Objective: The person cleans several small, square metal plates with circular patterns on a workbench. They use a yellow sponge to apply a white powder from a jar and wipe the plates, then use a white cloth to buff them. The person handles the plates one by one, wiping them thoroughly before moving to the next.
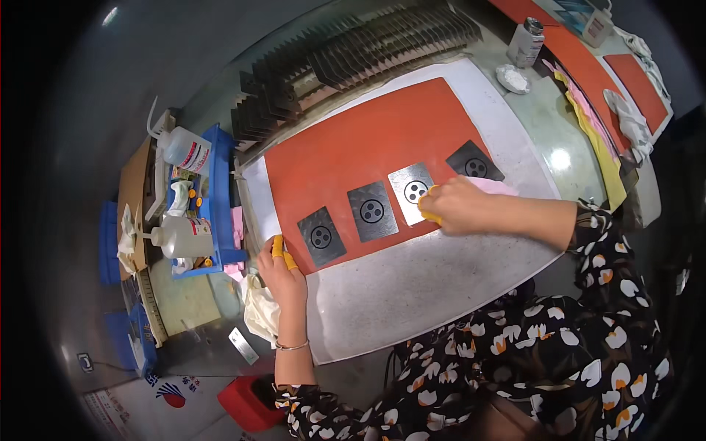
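Silver rectangular metal plate with a black ringed emblem, head view: third from left of four on the flat orange-red mat. The right hand, yellow covers on its fingers, lies at the plate's right edge, fingers bunched; whether they pinch anything cannot be told. The left hand rests at the mat's left edge, fingers slightly spread. Left: blue plastic tray containing small orange-capped items; two translucent spouted bottles stand alongside, fill level unclear. Upper right: small shallow dish of white material.
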A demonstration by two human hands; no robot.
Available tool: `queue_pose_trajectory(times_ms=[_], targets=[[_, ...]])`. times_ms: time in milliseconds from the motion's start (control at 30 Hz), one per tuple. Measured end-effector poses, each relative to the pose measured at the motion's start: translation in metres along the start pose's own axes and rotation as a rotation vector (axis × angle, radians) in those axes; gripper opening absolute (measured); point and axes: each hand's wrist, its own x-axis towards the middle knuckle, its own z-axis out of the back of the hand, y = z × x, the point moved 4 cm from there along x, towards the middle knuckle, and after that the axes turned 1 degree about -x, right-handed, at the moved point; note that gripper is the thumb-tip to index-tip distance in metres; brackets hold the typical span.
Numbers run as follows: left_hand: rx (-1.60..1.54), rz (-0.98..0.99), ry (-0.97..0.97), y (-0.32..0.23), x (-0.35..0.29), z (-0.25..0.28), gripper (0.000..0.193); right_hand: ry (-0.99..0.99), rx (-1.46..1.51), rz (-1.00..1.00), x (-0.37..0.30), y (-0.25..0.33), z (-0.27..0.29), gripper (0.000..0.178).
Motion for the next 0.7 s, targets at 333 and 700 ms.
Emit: queue_pose_trajectory(times_ms=[333,700], targets=[[0.019,-0.002,0.002,-0.004,0.001,0.006,0.036,0.055,0.032,-0.085,0.0,0.0,0.012,0.012],[0.006,-0.016,0.009,-0.004,0.006,0.002,0.04,-0.077,-0.063,-0.003,0.042,0.001,-0.005,0.01]])
